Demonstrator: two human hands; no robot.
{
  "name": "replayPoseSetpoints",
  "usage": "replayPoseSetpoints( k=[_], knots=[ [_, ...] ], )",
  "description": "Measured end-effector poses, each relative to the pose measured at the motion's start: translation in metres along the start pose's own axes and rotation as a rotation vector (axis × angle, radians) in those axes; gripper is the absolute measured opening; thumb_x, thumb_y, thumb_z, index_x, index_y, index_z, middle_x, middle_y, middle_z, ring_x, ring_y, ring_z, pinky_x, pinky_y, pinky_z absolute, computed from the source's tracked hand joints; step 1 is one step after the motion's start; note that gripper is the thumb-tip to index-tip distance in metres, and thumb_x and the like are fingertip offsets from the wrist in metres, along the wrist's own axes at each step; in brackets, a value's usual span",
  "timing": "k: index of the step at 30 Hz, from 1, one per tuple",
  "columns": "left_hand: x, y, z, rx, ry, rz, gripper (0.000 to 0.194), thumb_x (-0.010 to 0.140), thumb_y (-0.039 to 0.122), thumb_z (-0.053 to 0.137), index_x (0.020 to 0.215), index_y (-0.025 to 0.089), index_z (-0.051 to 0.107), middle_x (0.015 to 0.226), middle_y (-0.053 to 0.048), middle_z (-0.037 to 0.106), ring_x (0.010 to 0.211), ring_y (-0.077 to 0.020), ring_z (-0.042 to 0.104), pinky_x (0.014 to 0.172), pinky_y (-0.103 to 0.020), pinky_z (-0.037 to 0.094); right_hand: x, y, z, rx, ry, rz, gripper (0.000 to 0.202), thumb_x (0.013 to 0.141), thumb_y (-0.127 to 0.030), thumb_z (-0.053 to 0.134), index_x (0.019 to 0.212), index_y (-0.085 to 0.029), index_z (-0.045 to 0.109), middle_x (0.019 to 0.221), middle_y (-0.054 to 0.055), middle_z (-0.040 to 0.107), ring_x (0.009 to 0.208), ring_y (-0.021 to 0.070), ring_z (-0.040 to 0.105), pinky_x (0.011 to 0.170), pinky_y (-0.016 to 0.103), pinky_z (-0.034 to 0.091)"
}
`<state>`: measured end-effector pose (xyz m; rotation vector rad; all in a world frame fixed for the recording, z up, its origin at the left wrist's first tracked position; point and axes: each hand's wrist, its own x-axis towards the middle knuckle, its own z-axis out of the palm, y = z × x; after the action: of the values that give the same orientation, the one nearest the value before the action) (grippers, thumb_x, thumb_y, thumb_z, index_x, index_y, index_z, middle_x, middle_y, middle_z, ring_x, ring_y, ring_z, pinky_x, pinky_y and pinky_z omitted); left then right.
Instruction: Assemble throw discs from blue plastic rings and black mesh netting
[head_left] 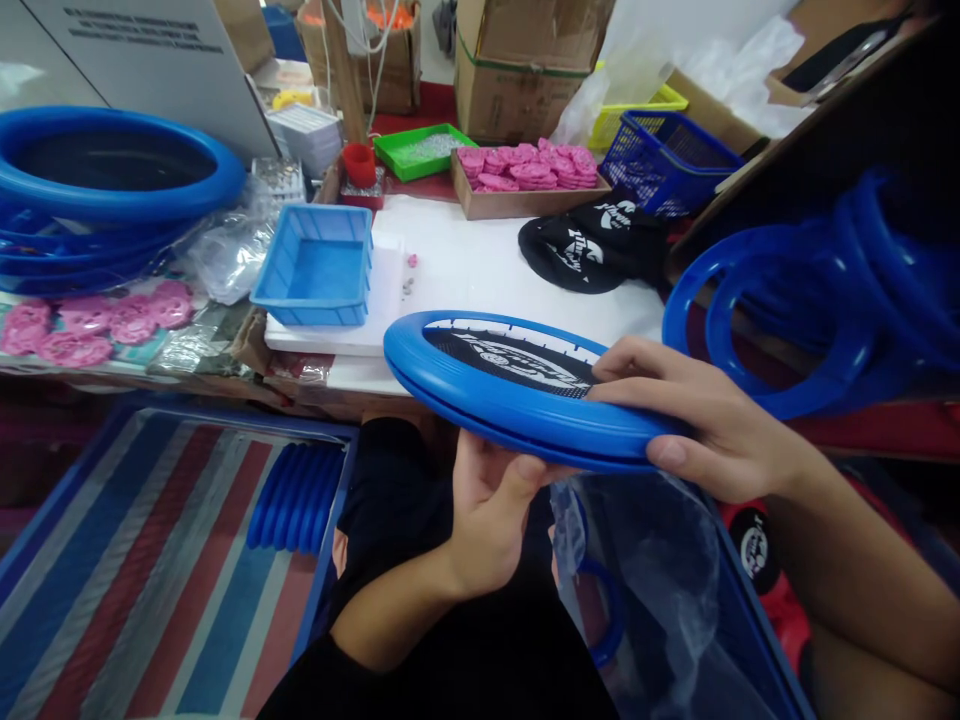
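A blue ring-shaped disc (pixel 480 405) with a black, white-printed mesh centre is held tilted above the front edge of the table. My left hand (pixel 491 510) grips it from below, the thumb along its underside. From the right, my right hand (pixel 697 415) closes on the rim, with fingers over the top near the mesh and the thumb at the outer edge. On the white surface behind lie black printed fabric discs (pixel 581 245). Blue rings (pixel 787 300) are heaped at the right.
A light-blue bin (pixel 315 265) stands left of centre. Behind are pink pieces in a box (pixel 532 170), a green tray (pixel 420 150) and a blue basket (pixel 667 160). Stacked blue discs (pixel 112 170) sit at left. A striped-lined crate (pixel 172 560) holds several blue discs, lower left.
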<state>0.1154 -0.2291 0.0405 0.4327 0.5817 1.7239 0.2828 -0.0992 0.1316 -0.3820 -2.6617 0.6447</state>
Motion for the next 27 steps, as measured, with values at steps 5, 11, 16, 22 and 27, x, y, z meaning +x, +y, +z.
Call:
replayPoseSetpoints(
  k=[5, 11, 16, 22, 27],
  knots=[
    [-0.001, 0.004, 0.004, -0.073, -0.026, 0.001, 0.044, 0.091, 0.046, 0.086, 0.127, 0.032, 0.067, 0.121, -0.002, 0.077, 0.110, -0.0255, 0.078, 0.101, -0.055, 0.067, 0.001, -0.003, -0.001, -0.017, -0.016, -0.002, 0.044, 0.109, -0.054, 0.045, 0.132, -0.026, 0.072, 0.103, 0.007, 0.060, 0.084, 0.0219, 0.060, 0.070, 0.035, 0.050],
    [-0.002, 0.004, 0.003, -0.051, -0.035, -0.033, 0.058, 0.088, 0.052, 0.087, 0.136, 0.033, 0.061, 0.129, -0.006, 0.075, 0.119, -0.0316, 0.075, 0.105, -0.062, 0.063, 0.004, -0.007, -0.001, -0.048, -0.066, -0.017, 0.048, 0.112, -0.054, 0.041, 0.140, -0.025, 0.067, 0.102, 0.007, 0.063, 0.081, 0.0205, 0.062, 0.067, 0.033, 0.050],
    [-0.006, 0.005, 0.002, -0.055, -0.050, -0.085, 0.058, 0.087, 0.052, 0.088, 0.136, 0.033, 0.061, 0.130, -0.006, 0.075, 0.118, -0.0304, 0.076, 0.101, -0.057, 0.066, -0.001, -0.010, 0.002, -0.101, -0.063, -0.056, 0.047, 0.114, -0.051, 0.037, 0.141, -0.023, 0.064, 0.102, 0.008, 0.066, 0.081, 0.0202, 0.065, 0.065, 0.032, 0.050],
    [-0.008, 0.005, -0.002, -0.099, -0.071, -0.118, 0.045, 0.092, 0.044, 0.086, 0.129, 0.030, 0.064, 0.130, -0.004, 0.075, 0.116, -0.0276, 0.077, 0.095, -0.051, 0.070, -0.013, -0.012, 0.005, -0.286, -0.024, -0.076, 0.048, 0.114, -0.050, 0.034, 0.133, -0.018, 0.065, 0.099, 0.010, 0.069, 0.079, 0.0211, 0.066, 0.064, 0.033, 0.049],
    [-0.009, 0.007, -0.006, -0.134, -0.095, -0.190, 0.048, 0.094, 0.042, 0.084, 0.135, 0.032, 0.062, 0.147, -0.005, 0.069, 0.126, -0.0305, 0.074, 0.099, -0.055, 0.068, -0.017, -0.015, 0.008, -0.410, 0.002, -0.140, 0.053, 0.114, -0.055, 0.033, 0.130, -0.014, 0.063, 0.092, 0.009, 0.068, 0.075, 0.0204, 0.064, 0.062, 0.032, 0.048]
  ],
)
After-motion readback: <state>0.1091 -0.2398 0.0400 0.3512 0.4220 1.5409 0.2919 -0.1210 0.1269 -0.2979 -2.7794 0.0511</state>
